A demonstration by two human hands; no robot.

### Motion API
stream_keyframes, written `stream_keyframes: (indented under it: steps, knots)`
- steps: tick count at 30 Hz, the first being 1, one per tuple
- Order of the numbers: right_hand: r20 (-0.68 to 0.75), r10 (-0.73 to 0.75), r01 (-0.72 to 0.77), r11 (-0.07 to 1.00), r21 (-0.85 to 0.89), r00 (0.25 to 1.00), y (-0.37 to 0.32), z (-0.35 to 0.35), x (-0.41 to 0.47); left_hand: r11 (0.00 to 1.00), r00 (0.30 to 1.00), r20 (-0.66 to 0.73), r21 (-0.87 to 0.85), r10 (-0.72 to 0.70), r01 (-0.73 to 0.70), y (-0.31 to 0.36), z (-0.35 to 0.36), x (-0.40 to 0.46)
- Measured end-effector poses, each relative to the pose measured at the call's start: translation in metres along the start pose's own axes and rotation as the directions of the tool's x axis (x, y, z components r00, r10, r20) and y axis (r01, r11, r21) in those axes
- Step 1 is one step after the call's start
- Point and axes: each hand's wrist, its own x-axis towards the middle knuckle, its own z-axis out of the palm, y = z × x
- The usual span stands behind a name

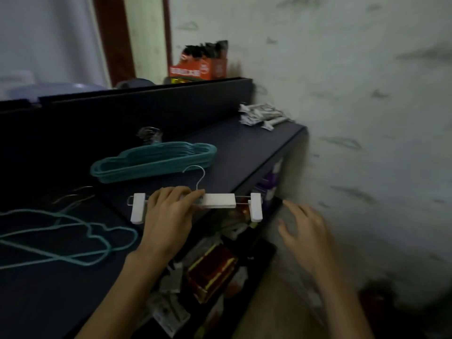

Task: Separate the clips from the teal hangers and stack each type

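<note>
Gripping white clip hanger (217,200) past table edge (269,165), left hand (168,211).

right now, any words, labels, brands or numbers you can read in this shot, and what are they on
None can be read.
Red and orange box behind the dark shelf: white print and a round logo, too blurred.
White packets at the shelf's far end: dark marks, too blurred.
Packages on the lower shelf: too blurred.
White clip hanger: no print visible.

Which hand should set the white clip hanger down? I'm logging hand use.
Left, probably: the left hand already grips the white clip hanger over the dark table, while the right hand hangs open beside it.
</note>
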Motion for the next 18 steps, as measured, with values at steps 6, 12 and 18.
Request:
stream_keyframes:
  steps: [6,12,18]
  knots:
    - [-0.079,0.13,-0.139,0.983,-0.118,0.988,0.059,-0.038,-0.02,0.989,0.995,0.043,-0.116,0.094,-0.088,0.061,0.038,0.013]
    - [-0.023,0.148,-0.15,0.981,-0.12,0.989,0.111,-0.034,0.001,0.992,0.994,0.072,-0.102,0.086,-0.078,0.088,0.08,0.035]
    - [-0.057,0.101,-0.108,0.985,-0.134,0.993,0.181,-0.032,0.046,0.993,0.995,0.044,-0.068,0.095,-0.092,0.133,0.124,0.083]
